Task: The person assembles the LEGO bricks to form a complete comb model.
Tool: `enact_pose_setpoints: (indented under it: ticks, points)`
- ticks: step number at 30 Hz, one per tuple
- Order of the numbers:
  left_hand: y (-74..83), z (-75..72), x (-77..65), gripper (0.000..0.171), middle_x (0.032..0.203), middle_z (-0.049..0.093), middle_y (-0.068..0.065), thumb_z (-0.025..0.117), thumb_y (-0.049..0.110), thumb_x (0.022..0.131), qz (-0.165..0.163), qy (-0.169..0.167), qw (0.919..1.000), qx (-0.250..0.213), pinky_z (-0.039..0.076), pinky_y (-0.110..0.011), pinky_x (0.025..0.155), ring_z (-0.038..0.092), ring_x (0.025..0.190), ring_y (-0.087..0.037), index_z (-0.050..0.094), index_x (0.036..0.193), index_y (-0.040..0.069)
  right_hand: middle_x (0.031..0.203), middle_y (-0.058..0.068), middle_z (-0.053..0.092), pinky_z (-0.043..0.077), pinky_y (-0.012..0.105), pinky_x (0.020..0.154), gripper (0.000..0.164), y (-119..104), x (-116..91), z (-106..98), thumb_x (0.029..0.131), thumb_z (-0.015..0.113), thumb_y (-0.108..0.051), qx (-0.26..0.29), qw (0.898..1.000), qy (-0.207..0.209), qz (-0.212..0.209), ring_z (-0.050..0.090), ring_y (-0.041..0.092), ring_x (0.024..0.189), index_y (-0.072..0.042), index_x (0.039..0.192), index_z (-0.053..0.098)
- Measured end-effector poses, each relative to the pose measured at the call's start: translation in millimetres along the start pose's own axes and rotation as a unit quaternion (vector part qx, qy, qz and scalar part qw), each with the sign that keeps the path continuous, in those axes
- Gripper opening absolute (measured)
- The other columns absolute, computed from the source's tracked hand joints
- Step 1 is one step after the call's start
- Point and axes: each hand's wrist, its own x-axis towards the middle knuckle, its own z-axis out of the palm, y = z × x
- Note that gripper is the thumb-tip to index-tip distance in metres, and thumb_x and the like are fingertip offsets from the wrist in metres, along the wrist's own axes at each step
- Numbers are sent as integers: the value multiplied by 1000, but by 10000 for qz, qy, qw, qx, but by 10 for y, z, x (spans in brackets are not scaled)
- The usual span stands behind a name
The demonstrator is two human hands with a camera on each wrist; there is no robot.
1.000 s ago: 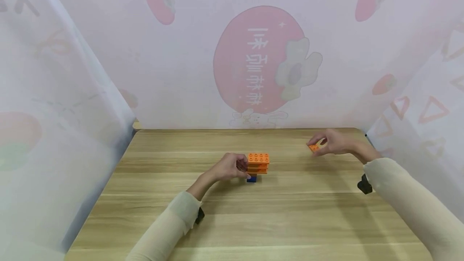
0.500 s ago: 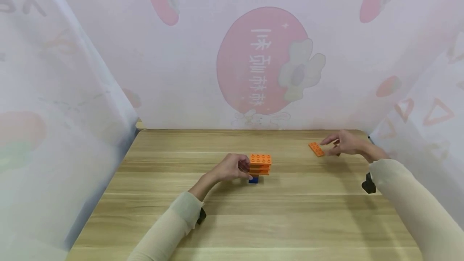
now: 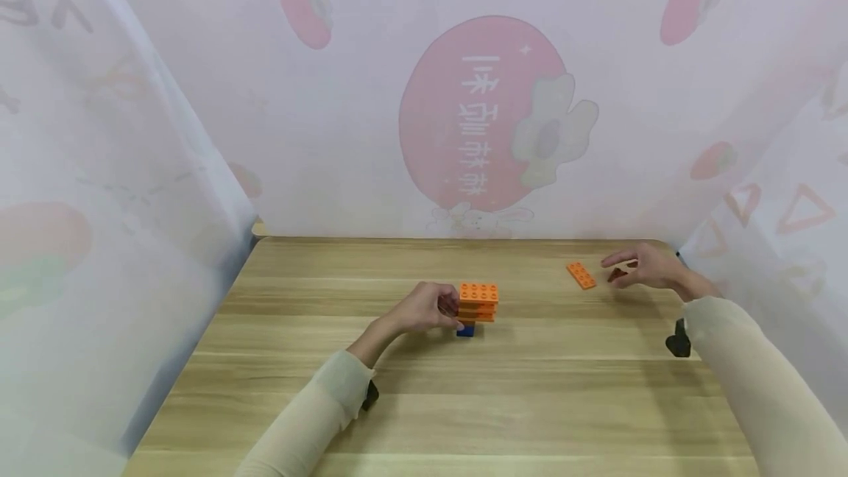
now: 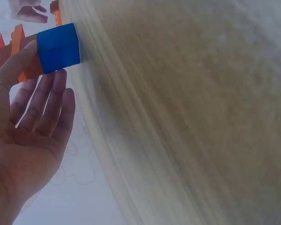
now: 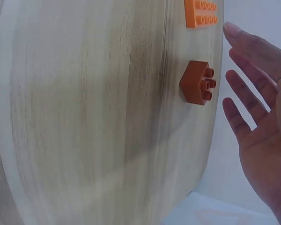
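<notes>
My left hand (image 3: 420, 308) holds a stack of toy building blocks (image 3: 478, 293), thumb on one side and fingers on the other. Studded orange plates alternate with brown blocks in it, and a blue block (image 4: 59, 48) forms the bottom, at the tabletop. Over the right part of the table, my right hand (image 3: 649, 267) has its fingers spread and nothing in them. Beneath it stands a brown block (image 5: 195, 83) with studs on top. A loose orange plate (image 3: 581, 275) lies studs up just left of that hand.
The wooden table (image 3: 424, 418) ends at the back against a pale printed curtain (image 3: 331, 131). More curtain hangs along the left and right sides.
My right hand has let go of the orange plate, which now lies on the table, and has shifted right over the brown block. The left hand stays at the stack.
</notes>
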Motion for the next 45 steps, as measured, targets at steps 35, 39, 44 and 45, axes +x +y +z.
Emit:
enact_pose_setpoints:
  ticks: [35, 39, 44, 45]
  points:
    - [35, -31, -1, 29, 97, 74, -4, 91, 9, 84, -54, -14, 10000, 16, 62, -24, 80, 72, 87, -12, 70, 104, 6, 133, 39, 63, 63, 39, 89, 59, 255, -96, 244, 86, 87, -2, 507, 9972, 475, 277, 63, 52, 119, 18, 134, 60]
    - [24, -26, -7, 29, 97, 73, -3, 91, 9, 84, -76, -30, 10000, -46, 62, -25, 79, 72, 87, -12, 70, 104, 6, 127, 36, 66, 62, 31, 86, 57, 278, -85, 292, 83, 89, -1, 393, 9970, 594, 286, 66, 46, 114, 16, 131, 64]
    - [5, -14, 3, 29, 97, 73, -2, 91, 10, 85, -72, -38, 10000, -15, 62, -25, 79, 72, 88, -13, 70, 105, 7, 126, 37, 66, 61, 28, 82, 53, 288, -84, 330, 83, 89, -2, 308, 9963, 672, 437, 68, 47, 111, 13, 129, 67]
    - [3, -14, 4, 29, 97, 73, -3, 91, 9, 85, -72, -36, 10000, -9, 62, -25, 79, 72, 88, -13, 70, 105, 7, 127, 37, 66, 61, 28, 81, 52, 287, -84, 334, 83, 89, -1, 311, 9962, 661, 468, 68, 48, 110, 13, 129, 67]
